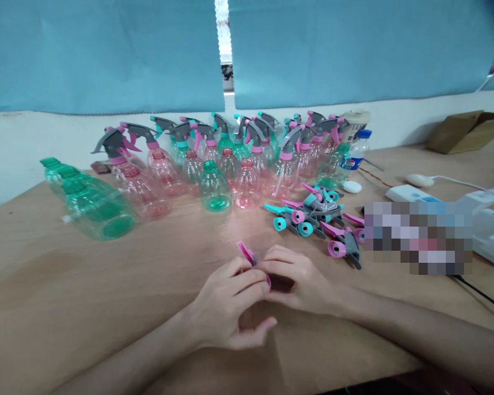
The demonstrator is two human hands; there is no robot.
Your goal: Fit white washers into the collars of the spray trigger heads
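Close together above the table, my left hand (pixel 230 302) and my right hand (pixel 298 277) both grip a pink and grey spray trigger head (pixel 247 252). Its pink lever sticks up between the fingers, and a bit of its pink collar shows; the rest is hidden. My left fingers wrap over it while the left thumb stands apart. Right fingertips press on it from the other side. A pile of loose trigger heads (pixel 313 211), pink-grey and turquoise-grey, lies beyond my right hand. An open green bottle (pixel 215 189) and an open pink bottle (pixel 247 186) stand ahead.
Many bottles with trigger heads fitted (pixel 286 167) stand along the wall. Open green bottles (pixel 102 211) are at the left. At the right are a blue-capped drink bottle (pixel 359 151), a power strip (pixel 411 195), cables, a cardboard box (pixel 465 131) and a blurred-out patch.
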